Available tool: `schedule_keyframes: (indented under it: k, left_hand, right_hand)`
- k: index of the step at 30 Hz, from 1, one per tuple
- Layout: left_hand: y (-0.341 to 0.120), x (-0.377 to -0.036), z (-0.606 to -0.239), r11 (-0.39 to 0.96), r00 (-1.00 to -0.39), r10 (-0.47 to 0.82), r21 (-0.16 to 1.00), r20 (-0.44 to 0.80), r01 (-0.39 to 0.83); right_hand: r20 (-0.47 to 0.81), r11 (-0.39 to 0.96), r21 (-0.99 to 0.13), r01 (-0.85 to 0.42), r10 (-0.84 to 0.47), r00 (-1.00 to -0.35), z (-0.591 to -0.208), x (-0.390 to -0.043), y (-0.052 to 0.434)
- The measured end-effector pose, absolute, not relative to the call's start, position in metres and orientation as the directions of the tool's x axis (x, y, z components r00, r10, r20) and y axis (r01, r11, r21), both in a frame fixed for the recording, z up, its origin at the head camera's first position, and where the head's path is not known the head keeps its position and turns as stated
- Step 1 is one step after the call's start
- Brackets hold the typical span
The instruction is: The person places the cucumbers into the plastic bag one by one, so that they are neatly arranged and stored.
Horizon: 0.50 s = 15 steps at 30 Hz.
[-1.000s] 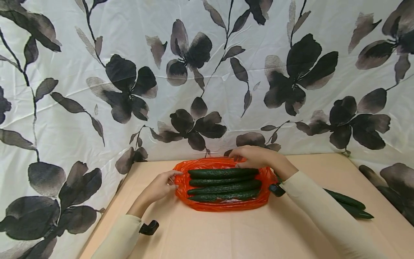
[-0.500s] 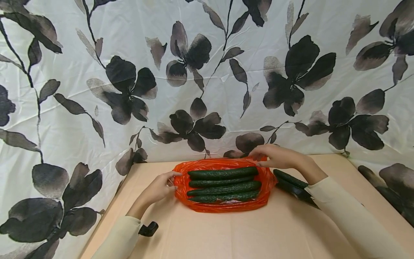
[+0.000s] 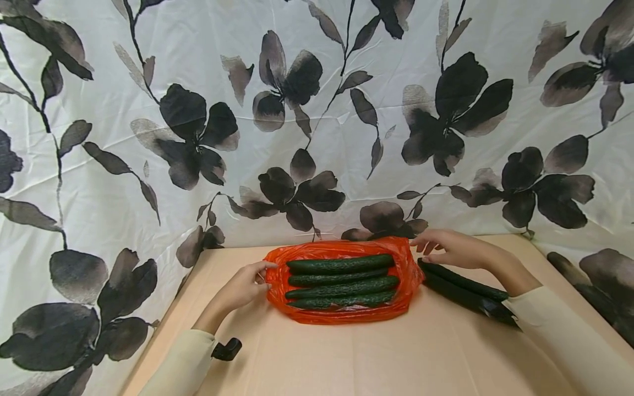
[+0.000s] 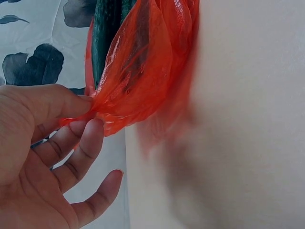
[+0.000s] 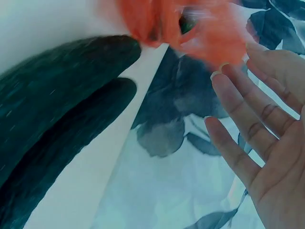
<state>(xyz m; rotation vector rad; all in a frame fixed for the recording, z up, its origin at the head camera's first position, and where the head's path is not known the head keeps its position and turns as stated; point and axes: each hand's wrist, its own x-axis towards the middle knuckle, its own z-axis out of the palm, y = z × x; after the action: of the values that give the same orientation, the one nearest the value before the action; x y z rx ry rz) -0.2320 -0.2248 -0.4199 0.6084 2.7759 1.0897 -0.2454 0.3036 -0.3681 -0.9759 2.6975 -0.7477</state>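
A thin red plastic bag (image 3: 342,315) lies at the back middle of the table, its mouth spread wide. Several dark green cucumbers (image 3: 342,286) rest side by side in it. At the bag's left edge my left hand (image 3: 245,286) pinches the plastic between thumb and index finger; the left wrist view shows the other fingers spread. My right hand (image 3: 458,250) is at the upper right corner, where thumb and forefinger appear to pinch the edge of the bag, blurred in the right wrist view. The other fingers are stretched out.
Two more cucumbers (image 3: 468,289) lie slantwise on the table below my right hand and forearm. Behind the table's back edge hangs a white cloth (image 3: 366,137) with dark flowers. Pale table surface (image 3: 346,357) extends in front of the bag.
My right hand has moved rightwards from over the bag's far side to its right corner, drawing the edge outwards. Both loose cucumbers now show more fully. The left hand has stayed put.
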Motion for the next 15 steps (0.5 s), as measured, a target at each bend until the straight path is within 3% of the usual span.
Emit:
schedule_keyframes:
  k: [15]
  left_hand:
    - [-0.222, -0.235, -0.42, 0.653, -0.909, 0.412, 0.678, 0.057, 0.338]
  right_hand:
    - [-0.108, 0.74, -0.5, -0.451, -0.569, -0.815, -0.386, -0.23, 0.345]
